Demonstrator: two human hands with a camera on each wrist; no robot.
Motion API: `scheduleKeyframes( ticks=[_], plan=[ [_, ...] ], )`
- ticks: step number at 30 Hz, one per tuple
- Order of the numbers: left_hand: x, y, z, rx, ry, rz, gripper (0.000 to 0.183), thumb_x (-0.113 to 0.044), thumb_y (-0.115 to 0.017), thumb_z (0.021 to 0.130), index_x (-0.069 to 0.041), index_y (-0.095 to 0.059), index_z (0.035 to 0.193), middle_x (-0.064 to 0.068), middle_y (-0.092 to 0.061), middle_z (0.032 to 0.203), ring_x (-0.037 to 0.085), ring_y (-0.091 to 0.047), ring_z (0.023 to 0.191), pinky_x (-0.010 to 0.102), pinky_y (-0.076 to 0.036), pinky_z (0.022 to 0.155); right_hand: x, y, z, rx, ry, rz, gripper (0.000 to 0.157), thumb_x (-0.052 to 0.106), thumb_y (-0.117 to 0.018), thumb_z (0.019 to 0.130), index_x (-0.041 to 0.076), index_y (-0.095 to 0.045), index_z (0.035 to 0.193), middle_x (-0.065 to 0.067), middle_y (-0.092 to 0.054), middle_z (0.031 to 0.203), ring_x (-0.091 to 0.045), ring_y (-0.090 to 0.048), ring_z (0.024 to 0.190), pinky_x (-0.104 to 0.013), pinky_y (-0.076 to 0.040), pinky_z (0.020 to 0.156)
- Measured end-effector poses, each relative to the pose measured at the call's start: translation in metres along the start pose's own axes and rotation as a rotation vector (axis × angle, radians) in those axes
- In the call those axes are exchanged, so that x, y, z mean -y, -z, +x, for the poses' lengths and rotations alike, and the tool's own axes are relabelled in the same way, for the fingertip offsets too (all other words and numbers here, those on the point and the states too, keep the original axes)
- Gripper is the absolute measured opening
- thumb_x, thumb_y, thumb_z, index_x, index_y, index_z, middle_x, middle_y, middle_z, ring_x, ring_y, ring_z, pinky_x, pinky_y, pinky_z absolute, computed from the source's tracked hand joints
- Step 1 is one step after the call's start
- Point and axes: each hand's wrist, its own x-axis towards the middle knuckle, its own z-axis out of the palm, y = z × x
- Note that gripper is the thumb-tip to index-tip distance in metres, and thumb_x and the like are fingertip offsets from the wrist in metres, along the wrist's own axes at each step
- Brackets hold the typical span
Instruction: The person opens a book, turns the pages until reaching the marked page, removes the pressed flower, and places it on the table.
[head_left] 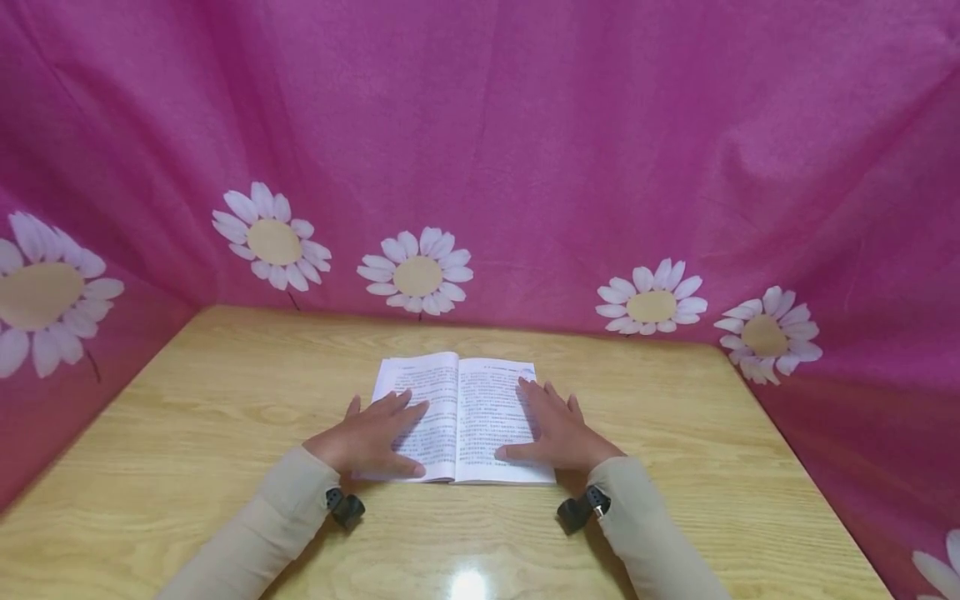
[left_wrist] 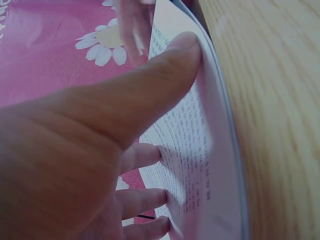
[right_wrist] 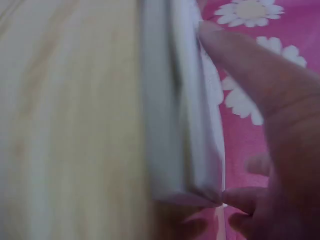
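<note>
Book: I'm seeing the book [head_left: 459,421] lying open on the table [head_left: 675,400], near the middle, printed pages facing up.
Left hand: the left hand [head_left: 367,435] is resting across the left page, fingers spread wide and nearly straight, gripping nothing.
Right hand: the right hand [head_left: 561,433] is reaching over the right page, also spread and gripping nothing; whether every fingertip is touching paper, I can't tell.
Left wrist view: it's showing me the left thumb [left_wrist: 185,45] lying on the page close to the near edge.
Right wrist view: though blurring, it's revealing the book's thick near edge, which the head view isn't showing clearly.
Cloth: only the head view is showing the flowered pink cloth [head_left: 510,167] spanning the far side.
</note>
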Motion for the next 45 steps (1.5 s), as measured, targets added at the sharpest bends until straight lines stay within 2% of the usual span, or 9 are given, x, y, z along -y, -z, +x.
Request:
scheduleKeyframes(
  ticks=[9,16,19,22,25,27,33,38,45],
  plan=[
    [0.001,0.000,0.000,0.000,-0.020,0.010,0.092,-0.052,-0.072,0.079,-0.022,-0.027,0.154,0.009,-0.015,0.161,0.033,-0.009,0.147,0.065,0.003,0.110,0.002,-0.003,0.003,0.012,0.002,-0.017,0.116,0.071,-0.070,0.069,0.014,-0.017,0.156,-0.003,-0.018,0.160,-0.032,-0.007,0.147,-0.061,0.006,0.112],
    [0.001,-0.001,-0.001,0.001,-0.026,-0.001,0.092,-0.052,-0.073,0.079,-0.021,-0.028,0.153,0.011,-0.016,0.160,0.034,-0.010,0.147,0.066,0.003,0.110,0.007,-0.002,0.001,0.037,0.001,0.168,0.095,0.067,-0.059,0.083,0.020,-0.020,0.155,0.001,-0.027,0.157,-0.022,-0.022,0.145,-0.057,0.005,0.114],
    [0.001,-0.001,-0.001,0.002,-0.026,-0.005,0.092,-0.051,-0.073,0.079,-0.021,-0.028,0.153,0.011,-0.016,0.160,0.034,-0.010,0.147,0.066,0.003,0.110,0.013,0.000,-0.001,0.064,-0.048,0.322,0.081,0.069,-0.051,0.087,0.030,-0.025,0.153,0.008,-0.032,0.154,-0.018,-0.028,0.142,-0.054,0.001,0.116],
    [0.001,-0.001,-0.001,0.002,-0.025,0.000,0.092,-0.051,-0.073,0.079,-0.021,-0.028,0.153,0.011,-0.016,0.160,0.034,-0.010,0.147,0.066,0.003,0.110,0.018,0.002,-0.005,0.118,-0.139,0.620,0.064,0.067,-0.047,0.090,0.044,-0.030,0.148,0.010,-0.039,0.147,-0.022,-0.039,0.133,-0.052,-0.022,0.111],
    [0.001,-0.001,0.000,0.006,-0.026,-0.001,0.092,-0.051,-0.072,0.080,-0.021,-0.028,0.154,0.011,-0.016,0.160,0.034,-0.010,0.147,0.066,0.003,0.110,0.022,0.003,-0.007,0.149,-0.220,0.933,0.048,0.053,-0.044,0.097,0.049,-0.034,0.144,0.012,-0.038,0.145,-0.024,-0.042,0.125,-0.044,-0.036,0.100],
    [0.002,-0.001,0.000,0.008,-0.022,-0.001,0.092,-0.052,-0.072,0.079,-0.021,-0.028,0.154,0.011,-0.016,0.160,0.034,-0.010,0.147,0.065,0.003,0.110,0.022,0.004,-0.007,0.142,-0.198,0.993,0.046,0.040,-0.041,0.101,0.046,-0.033,0.146,0.014,-0.035,0.148,-0.024,-0.041,0.128,-0.043,-0.037,0.099],
    [0.002,-0.001,0.000,0.006,-0.018,-0.004,0.092,-0.052,-0.072,0.080,-0.022,-0.027,0.154,0.010,-0.015,0.161,0.033,-0.009,0.147,0.065,0.004,0.110,0.021,0.009,-0.004,-0.039,-0.019,0.612,0.062,0.027,-0.048,0.100,0.036,-0.018,0.153,0.003,-0.023,0.158,-0.022,-0.020,0.145,-0.055,-0.018,0.113],
    [0.002,0.001,-0.002,0.004,-0.019,0.003,0.092,-0.052,-0.072,0.080,-0.021,-0.027,0.154,0.011,-0.016,0.160,0.032,-0.010,0.147,0.064,0.004,0.111,0.028,0.011,-0.003,-0.123,-0.041,0.472,0.080,0.043,-0.058,0.093,0.037,-0.007,0.154,-0.001,-0.014,0.161,-0.026,-0.013,0.146,-0.059,-0.014,0.113],
    [0.008,0.006,0.000,0.020,-0.057,-0.034,0.092,-0.054,-0.071,0.080,-0.020,-0.027,0.154,0.013,-0.017,0.160,0.031,-0.011,0.147,0.066,0.002,0.110,0.036,0.008,-0.004,-0.064,0.054,0.332,0.060,0.044,-0.063,0.091,0.020,-0.046,0.144,-0.005,-0.045,0.147,-0.027,-0.035,0.138,-0.053,-0.028,0.111]
  ],
)
